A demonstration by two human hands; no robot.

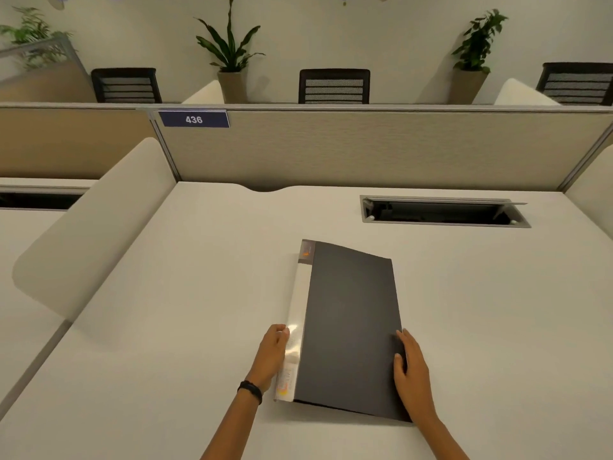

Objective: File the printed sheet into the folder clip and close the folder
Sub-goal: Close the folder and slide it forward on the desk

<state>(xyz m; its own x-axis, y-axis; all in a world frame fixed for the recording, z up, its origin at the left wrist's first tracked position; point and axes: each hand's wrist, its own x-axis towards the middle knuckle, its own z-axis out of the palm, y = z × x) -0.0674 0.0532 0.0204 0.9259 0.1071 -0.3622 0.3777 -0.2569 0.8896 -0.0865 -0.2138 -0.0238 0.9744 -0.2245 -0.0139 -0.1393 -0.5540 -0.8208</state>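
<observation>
A dark grey folder (351, 323) lies closed on the white desk (166, 327), its pale spine with a glossy label to the left. My left hand (272, 355) rests against the spine near its lower end, fingers on the spine's edge. My right hand (409, 366) sits on the folder's right edge, fingers curled over the cover. The cover stands slightly proud along the near edge. No printed sheet shows; if one is inside, the cover hides it.
A cable hatch (444, 212) is sunk into the desk at the back right. A beige partition (365, 151) with a "436" sign (194, 119) closes the far side. A curved white divider (96, 227) stands on the left. Chairs and potted plants are beyond.
</observation>
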